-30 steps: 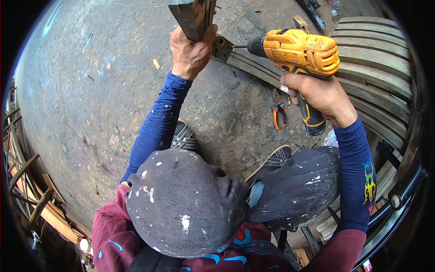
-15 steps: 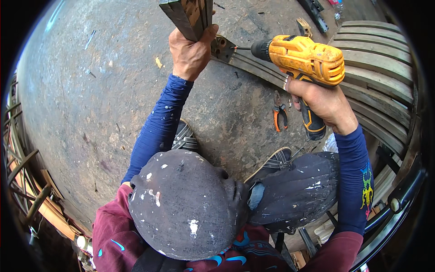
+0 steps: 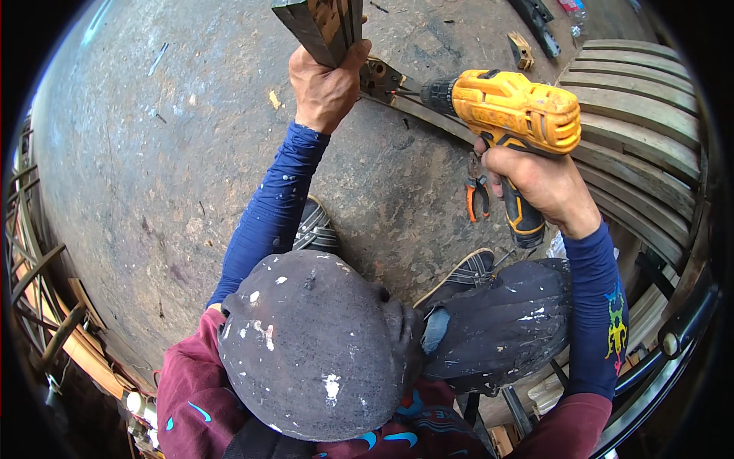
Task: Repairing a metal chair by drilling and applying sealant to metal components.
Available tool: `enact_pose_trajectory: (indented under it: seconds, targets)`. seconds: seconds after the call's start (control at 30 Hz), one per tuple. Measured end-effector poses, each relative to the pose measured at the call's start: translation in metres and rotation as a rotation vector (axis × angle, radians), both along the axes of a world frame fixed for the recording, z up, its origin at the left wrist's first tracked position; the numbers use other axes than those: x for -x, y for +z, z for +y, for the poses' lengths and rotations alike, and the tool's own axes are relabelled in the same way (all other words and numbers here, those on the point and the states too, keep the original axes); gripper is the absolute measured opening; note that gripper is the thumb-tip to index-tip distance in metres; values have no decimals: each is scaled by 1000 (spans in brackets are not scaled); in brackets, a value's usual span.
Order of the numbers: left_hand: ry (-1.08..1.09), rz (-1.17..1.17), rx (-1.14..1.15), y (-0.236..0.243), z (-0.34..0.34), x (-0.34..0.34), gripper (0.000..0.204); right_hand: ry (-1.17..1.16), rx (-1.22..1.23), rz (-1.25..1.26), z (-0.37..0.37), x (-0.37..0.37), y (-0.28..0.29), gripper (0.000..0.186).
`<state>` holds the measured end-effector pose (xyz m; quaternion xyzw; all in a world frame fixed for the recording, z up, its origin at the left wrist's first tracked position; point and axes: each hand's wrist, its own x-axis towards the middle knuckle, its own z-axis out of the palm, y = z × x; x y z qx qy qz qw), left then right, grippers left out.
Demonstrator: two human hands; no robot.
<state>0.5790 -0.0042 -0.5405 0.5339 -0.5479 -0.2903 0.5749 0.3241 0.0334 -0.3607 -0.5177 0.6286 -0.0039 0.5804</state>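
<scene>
My left hand (image 3: 326, 92) is closed round an upright grey-brown length of wood (image 3: 323, 30) at the top centre. Beside it, a dark plate with holes (image 3: 376, 70) sits on a long weathered slat (image 3: 428, 118) running toward the right. My right hand (image 3: 535, 183) is wrapped round the handle of a yellow-and-black cordless drill (image 3: 516, 107). The drill's thin bit points left at the plate, with a small red bit of something at its tip; whether it touches the plate I cannot tell. Pliers with orange handles (image 3: 475, 195) lie on the floor below the drill.
The stained concrete floor (image 3: 153, 183) surrounds my feet. Curved wooden slats (image 3: 634, 99) stand at the right beside black tubing (image 3: 673, 336). A dark bar (image 3: 535, 27), a small wood block (image 3: 521, 50) and a plastic bottle (image 3: 573, 15) lie at the top. Frames and boards (image 3: 76, 344) crowd the left edge.
The drill and my right hand have shifted slightly downward in the view, as has much of the scene. Both hands keep their holds; the drill stays pointed at the plate.
</scene>
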Motion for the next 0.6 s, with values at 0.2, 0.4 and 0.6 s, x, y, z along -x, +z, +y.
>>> enact_pose_trajectory:
  seconds: [0.2, 0.4, 0.6]
  targets:
    - [-10, 4, 21, 3, 0, -1, 28, -15, -34, 12, 2, -5, -3, 20]
    - [-54, 27, 64, 2, 3, 4, 27, 126, 25, 139, -9, -20, -2, 21]
    - [-30, 68, 68, 12, 2, 3, 25, -4, 6, 135, 0, -24, -3, 21]
